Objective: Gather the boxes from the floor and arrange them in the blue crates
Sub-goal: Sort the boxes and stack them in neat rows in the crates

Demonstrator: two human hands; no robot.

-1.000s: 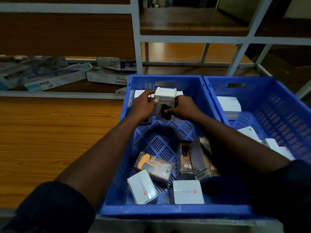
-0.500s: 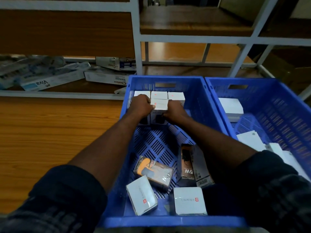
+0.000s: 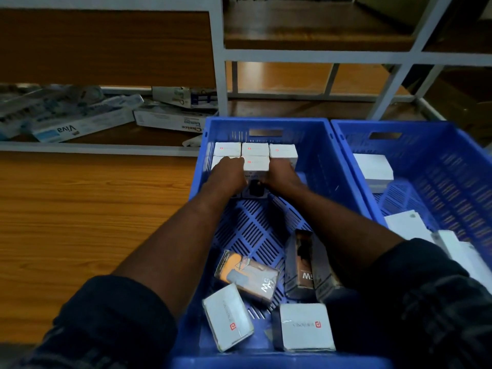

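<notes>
White cardboard marks the change: the white box [image 3: 256,166], a second ago held up above the left blue crate [image 3: 314,139], now stands in the second row at that crate's far end. The left hand [image 3: 229,177] and right hand [image 3: 283,177] clasp its flanks, fingers curled against it. That makes five boxes in the block: the back row [image 3: 282,151] of three, and two in front. At the crate's near end five lie loose: two loose white boxes [image 3: 227,318], one orange box [image 3: 246,275] and two dark boxes [image 3: 303,265]. I judge this crate about half arranged. To its right, the second blue crate [image 3: 439,161] holds at least three white ones.
</notes>
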